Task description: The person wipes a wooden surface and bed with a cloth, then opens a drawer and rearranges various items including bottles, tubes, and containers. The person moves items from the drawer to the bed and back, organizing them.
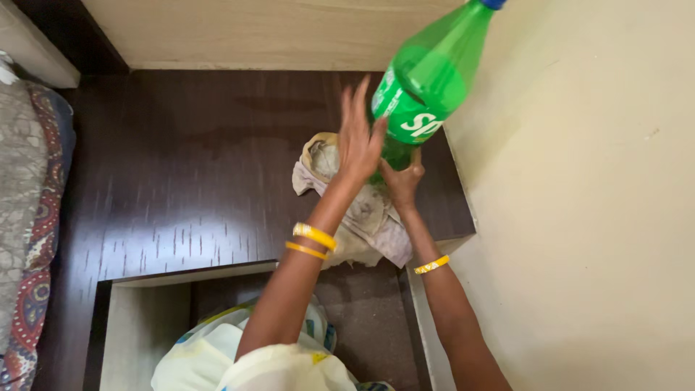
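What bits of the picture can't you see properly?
- Head view: the top of the green bottle is cut off by the upper edge.
- Bottle's base: hidden behind the left hand and right hand.
- Left hand's fingers: blurred, so their grip is unclear.
- The crumpled cloth on the dark wooden surface: partly covered by both arms.
- Patterned fabric: cut off by the left edge.
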